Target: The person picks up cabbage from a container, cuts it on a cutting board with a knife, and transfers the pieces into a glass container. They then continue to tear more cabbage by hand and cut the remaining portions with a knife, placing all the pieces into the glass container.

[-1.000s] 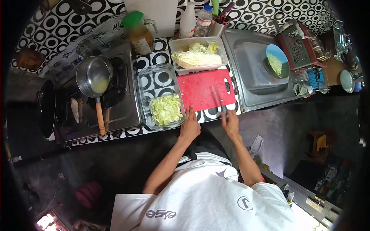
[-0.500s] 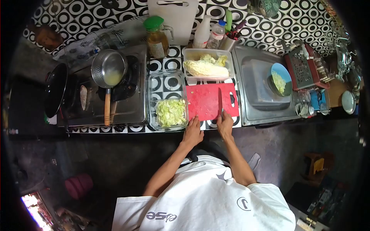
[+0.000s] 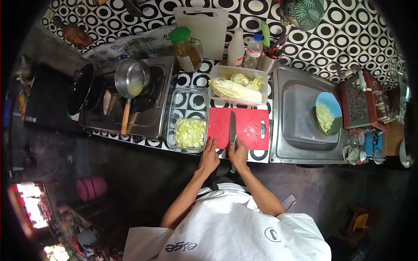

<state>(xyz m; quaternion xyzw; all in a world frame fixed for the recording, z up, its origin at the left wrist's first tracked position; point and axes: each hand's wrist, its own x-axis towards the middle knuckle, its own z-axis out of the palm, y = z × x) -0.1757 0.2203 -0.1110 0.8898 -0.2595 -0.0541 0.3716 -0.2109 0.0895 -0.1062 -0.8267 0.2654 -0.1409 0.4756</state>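
Observation:
My right hand is closed round the handle of a kitchen knife. Its blade points away from me over the middle of a red cutting board, which has small pale scraps and wet spots on it. At the board's near left corner rests my left hand, fingers stretched out and holding nothing. Just left of that hand, a clear divided container holds chopped cabbage in its near part. Behind the board, a plastic tub contains a large piece of napa cabbage and loose leaves.
Left is a stove with a saucepan, its wooden handle pointing toward me. A green-lidded jug and a water bottle stand behind. On the right, a blue bowl of shredded vegetable sits in the sink.
The knife and my right hand have moved left, from the board's right part to its middle. My left hand remains at the near left corner. The camera view has shifted and tilted.

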